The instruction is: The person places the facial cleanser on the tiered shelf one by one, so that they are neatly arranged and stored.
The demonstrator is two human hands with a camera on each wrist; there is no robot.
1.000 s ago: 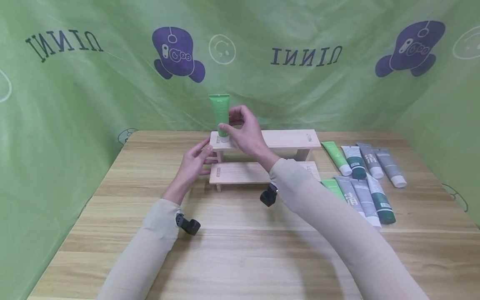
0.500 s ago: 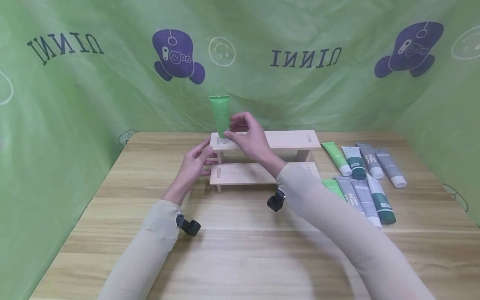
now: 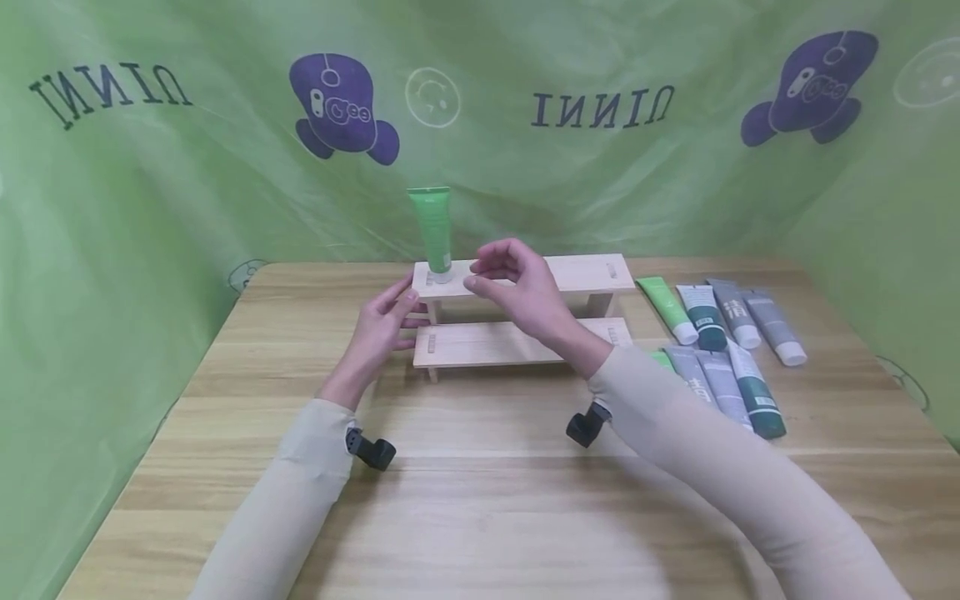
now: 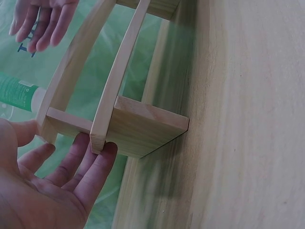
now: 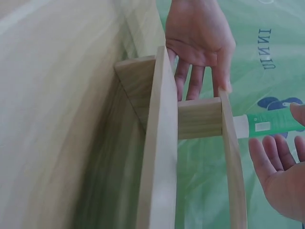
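tube (image 3: 432, 227), left of slack, empty right fingers (image 3: 493, 250): likely light, squeezable, slick; best pinched above cap (image 5: 241, 127). rack (image 3: 480, 343), gripped by left fingers (image 4: 95, 176): probably stiff.

Head: from above I look forward and down, farther away | Left wrist, right wrist: near, turned sideways, facing wooden stand (image 3: 480, 343) | Both wrists share its left end, green tube (image 5: 274, 123)
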